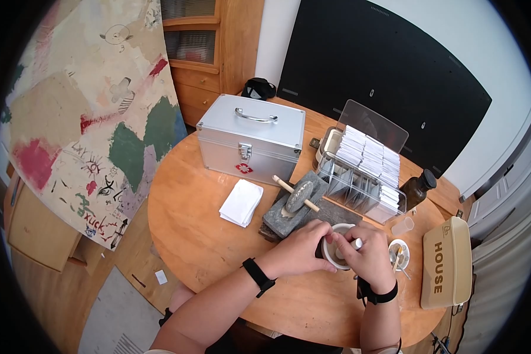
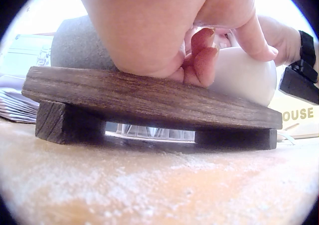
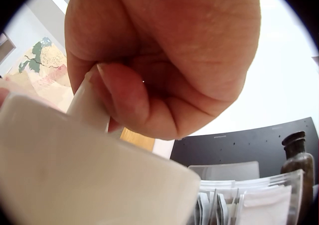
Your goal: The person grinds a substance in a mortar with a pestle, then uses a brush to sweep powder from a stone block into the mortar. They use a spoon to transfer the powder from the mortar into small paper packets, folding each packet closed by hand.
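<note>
A white mortar [image 3: 89, 172] stands tilted on a dark wooden board on short feet [image 2: 149, 98]. My left hand [image 1: 305, 250] grips the mortar's left side, with fingers and thumb curled round its wall. In my right hand [image 1: 373, 255] is a white pestle [image 3: 88, 108], pinched between thumb and curled fingers, its lower end down inside the mortar. Some of what lies in the bowl is hidden by both hands. Just beyond the left hand sits a grey stone grinder [image 1: 281, 222] with a stone wheel [image 1: 300, 196] on a wooden rod.
A silver case [image 1: 248, 138] stands behind white papers [image 1: 241, 203]. At the back right is a clear box of white packets [image 1: 369, 156], beside a dark bottle [image 1: 418, 189]. Right of the hands are a small white dish with spoons [image 1: 399, 251], a plastic cup [image 1: 402, 226] and a beige HOUSE box [image 1: 447, 262].
</note>
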Tool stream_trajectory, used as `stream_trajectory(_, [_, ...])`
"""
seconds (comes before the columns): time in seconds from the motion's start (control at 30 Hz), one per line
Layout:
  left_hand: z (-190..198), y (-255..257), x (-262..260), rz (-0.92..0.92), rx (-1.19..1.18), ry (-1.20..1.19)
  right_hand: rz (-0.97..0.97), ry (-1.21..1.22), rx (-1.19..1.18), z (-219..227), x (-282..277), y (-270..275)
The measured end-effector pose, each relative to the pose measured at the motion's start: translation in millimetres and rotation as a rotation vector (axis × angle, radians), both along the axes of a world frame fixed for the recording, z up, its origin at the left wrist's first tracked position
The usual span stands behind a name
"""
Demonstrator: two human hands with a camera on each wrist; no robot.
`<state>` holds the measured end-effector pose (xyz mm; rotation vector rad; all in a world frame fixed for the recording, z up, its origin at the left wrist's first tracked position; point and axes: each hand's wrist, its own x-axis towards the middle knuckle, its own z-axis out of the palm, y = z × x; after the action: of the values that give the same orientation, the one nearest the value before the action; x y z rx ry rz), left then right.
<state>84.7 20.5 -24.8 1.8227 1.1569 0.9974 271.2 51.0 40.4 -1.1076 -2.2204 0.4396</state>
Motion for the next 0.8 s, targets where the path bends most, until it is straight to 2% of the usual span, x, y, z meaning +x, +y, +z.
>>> stream_trajectory(0.8, [0.2,-0.1,-0.4,-0.002,0.006,-0.007,0.011,-0.014,-0.046,0.8,-1.8,-0.5])
